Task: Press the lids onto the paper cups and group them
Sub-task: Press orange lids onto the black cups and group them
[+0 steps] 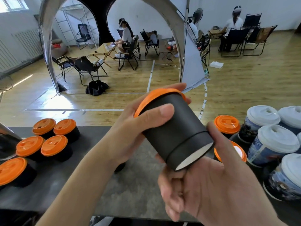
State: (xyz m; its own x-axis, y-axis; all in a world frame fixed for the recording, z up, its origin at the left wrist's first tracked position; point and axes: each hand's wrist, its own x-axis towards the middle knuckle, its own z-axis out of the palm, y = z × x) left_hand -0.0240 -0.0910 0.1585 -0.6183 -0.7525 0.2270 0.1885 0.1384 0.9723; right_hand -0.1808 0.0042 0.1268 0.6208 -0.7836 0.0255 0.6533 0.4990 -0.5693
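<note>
Left hand (128, 136) and right hand (211, 185) grip the black cup (177, 134); orange lid (151, 98) looks seated; next, stand it among lidded cups (48, 141).

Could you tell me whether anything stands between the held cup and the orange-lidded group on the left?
Nothing visible does. The left hand and right hand hold the black cup in the air, and bare table lies between it and the five orange-lidded cups at left.

Orange-lidded black cups (54, 145): 5 near left, 2 right cups (226, 124) (one half hidden), 1 held cup (172, 136). White-lidded printed cups (276, 138): 4 clear far right, possible fifth cut off.
</note>
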